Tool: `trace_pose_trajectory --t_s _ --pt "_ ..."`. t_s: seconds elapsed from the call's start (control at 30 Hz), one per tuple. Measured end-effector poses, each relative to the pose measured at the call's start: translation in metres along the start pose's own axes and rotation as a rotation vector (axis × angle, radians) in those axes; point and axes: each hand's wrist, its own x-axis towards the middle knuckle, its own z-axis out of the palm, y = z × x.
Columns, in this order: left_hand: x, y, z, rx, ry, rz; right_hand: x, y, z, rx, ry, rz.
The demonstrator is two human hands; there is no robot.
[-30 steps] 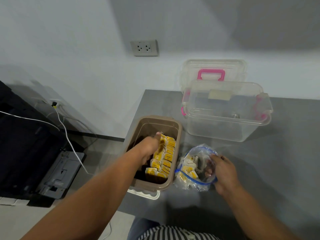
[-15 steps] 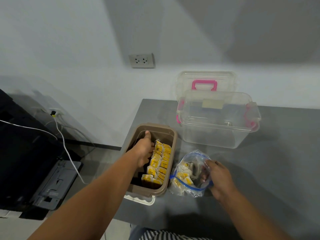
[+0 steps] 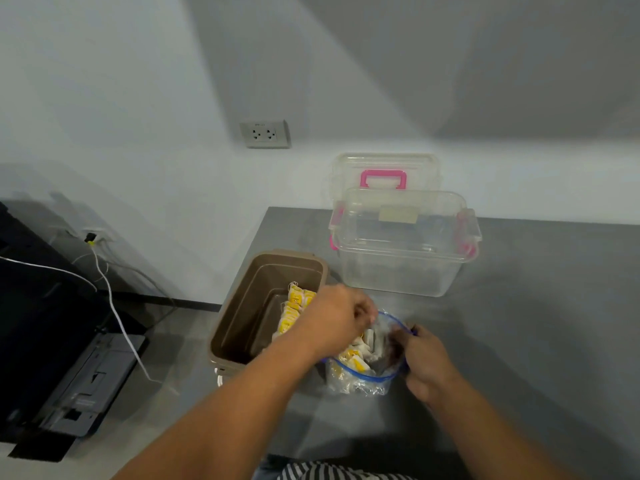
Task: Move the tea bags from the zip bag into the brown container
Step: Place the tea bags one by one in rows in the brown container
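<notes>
My left hand hovered, fingers curled, at the zip bag mouth, grip unclear; right hand pinched its rim, just right of brown container. Tea bags looked light, soft; I'd pinch paper edges.

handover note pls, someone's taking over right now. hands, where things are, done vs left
Left hand: at the mouth of the zip bag, fingers curled; whether its grip holds anything is unclear.
Right hand: pinching the bag's rim, keeping it open.
Brown container: on the grey table, left of the bag, lid off.
Done: a row of tea bags stands along its right wall.
Left: more tea bags in the zip bag to move across.
</notes>
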Motion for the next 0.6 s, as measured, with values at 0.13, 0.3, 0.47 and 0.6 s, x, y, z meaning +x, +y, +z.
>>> trace_pose_trajectory --t_s 0.13,0.3,0.47,0.6 --pt "0.019 0.0 0.048 0.481 -0.152 -0.052 0.001 0.003 -0.009 -0.002 0.031 0.0" --pt "0.024 -0.004 0.073 0.523 -0.114 -0.077 -0.001 0.009 -0.019 -0.037 0.06 0.015" --pt "0.021 0.0 0.082 0.339 -0.199 -0.116 0.002 0.012 -0.027 0.044 0.044 0.096" --pt "0.019 -0.004 0.088 0.332 -0.193 -0.113 -0.001 0.012 -0.029 0.13 0.034 0.155"
